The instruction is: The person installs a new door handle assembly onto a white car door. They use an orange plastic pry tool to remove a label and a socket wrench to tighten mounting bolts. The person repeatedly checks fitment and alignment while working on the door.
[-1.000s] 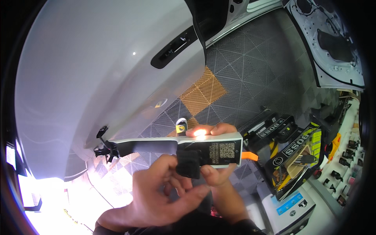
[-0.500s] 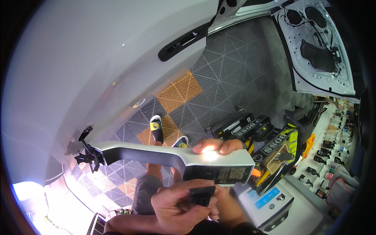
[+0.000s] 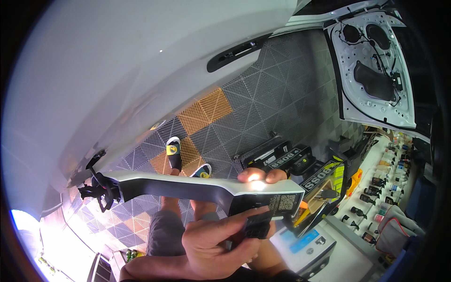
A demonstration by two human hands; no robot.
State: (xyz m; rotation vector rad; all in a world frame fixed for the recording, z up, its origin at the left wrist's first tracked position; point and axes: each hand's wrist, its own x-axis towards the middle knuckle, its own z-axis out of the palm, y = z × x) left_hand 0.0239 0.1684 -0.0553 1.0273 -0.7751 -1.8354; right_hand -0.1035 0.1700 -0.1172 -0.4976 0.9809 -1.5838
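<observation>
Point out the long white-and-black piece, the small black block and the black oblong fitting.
Long white-and-black piece point(image 3: 181, 191): head view, on its dark side.
Small black block point(image 3: 257, 228): head view, on its ridged face.
Black oblong fitting point(image 3: 234, 58): head view, near mid-length.

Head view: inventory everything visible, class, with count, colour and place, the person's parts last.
Curved bar: one, white and black, lower middle
Small piece: one, black, lower middle
Wiring: one bundle, black, bar's left end
Car panel: one, pale grey, upper left
Handle: one, black, on panel
Open door: one, white, upper right
Tiles: many, grey and orange, centre
Tool cases: several, black, right of centre
Carton: one, white and blue, lower right
Bottle-like items: many, mixed colours, right
Bag: one, grey and red, lower right
Sandals: two, multicoloured, left of centre
Shorts: one pair, grey, lower middle
Legs: two, bare, below bar
Forearms: two, partly sleeved, lower edge
Left hand: one, bare, holding small piece
Right hand: one, bare, on bar
</observation>
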